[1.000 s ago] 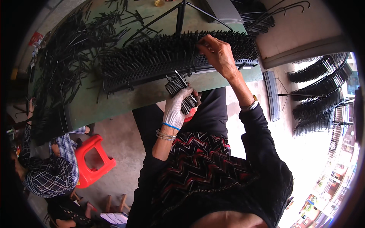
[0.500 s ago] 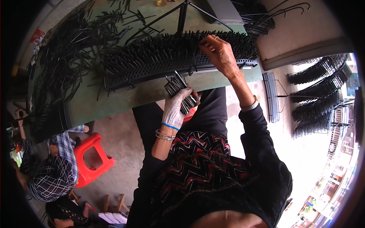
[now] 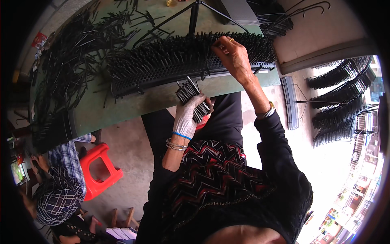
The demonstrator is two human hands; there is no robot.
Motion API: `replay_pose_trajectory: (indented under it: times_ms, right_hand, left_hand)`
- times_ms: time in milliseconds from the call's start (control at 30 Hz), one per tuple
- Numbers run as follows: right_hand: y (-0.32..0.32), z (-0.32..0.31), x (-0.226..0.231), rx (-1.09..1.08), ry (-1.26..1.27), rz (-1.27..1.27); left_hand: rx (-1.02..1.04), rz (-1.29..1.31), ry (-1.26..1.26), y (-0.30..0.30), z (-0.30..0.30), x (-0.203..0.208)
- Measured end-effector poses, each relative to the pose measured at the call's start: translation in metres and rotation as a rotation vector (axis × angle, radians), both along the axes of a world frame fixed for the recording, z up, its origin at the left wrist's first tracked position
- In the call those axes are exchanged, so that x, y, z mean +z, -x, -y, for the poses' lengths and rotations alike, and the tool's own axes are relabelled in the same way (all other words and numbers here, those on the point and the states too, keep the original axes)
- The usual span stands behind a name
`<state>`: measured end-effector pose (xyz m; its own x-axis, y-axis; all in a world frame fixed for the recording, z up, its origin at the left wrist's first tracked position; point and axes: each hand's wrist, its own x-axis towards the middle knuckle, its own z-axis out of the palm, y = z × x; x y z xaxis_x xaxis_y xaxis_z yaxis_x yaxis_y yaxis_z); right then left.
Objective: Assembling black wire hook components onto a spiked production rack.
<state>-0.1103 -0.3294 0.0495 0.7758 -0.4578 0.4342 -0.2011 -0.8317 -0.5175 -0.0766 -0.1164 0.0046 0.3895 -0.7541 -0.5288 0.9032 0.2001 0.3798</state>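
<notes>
My left hand (image 3: 187,117), in a white knitted glove, is closed round a bundle of thin black sticks (image 3: 187,90) just in front of the table edge. Beyond it, a long perforated black rack (image 3: 148,79) lies across the green table, with short black sticks (image 3: 162,53) standing densely in its holes. My bare right hand (image 3: 236,61) is over the right part of this rack, thumb and fingertips pinched together among the stick tops. Whatever sits between those fingertips is too small to make out.
Loose black sticks (image 3: 69,53) are heaped over the left of the green table (image 3: 122,106). A black metal stand (image 3: 195,18) rises behind the rack. Finished-looking racks (image 3: 339,101) hang or stand at right. A red stool (image 3: 99,171) and a person in checked clothing (image 3: 65,183) are at lower left.
My right hand has shifted very slightly, still pinched over the rack. My left hand keeps its bundle in place. The person at lower left has moved a little.
</notes>
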Motion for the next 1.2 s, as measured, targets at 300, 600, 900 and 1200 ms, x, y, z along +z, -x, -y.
replay_pose_trajectory:
  times_ms: [300, 600, 900, 1200]
  right_hand:
    - [0.002, -0.002, -0.003, -0.018, 0.015, -0.036]
    - [0.006, -0.001, -0.008, -0.064, 0.028, 0.007]
    - [0.015, -0.027, -0.019, -0.143, 0.027, -0.029]
    - [0.001, -0.040, -0.036, -0.234, 0.055, -0.122]
  left_hand:
    - [-0.014, 0.045, -0.021, 0.001, 0.001, 0.000]
    - [-0.023, 0.005, -0.018, 0.001, 0.002, 0.000]
    - [0.006, -0.050, -0.017, 0.001, 0.003, 0.005]
    - [-0.049, 0.139, -0.054, 0.002, 0.004, 0.005]
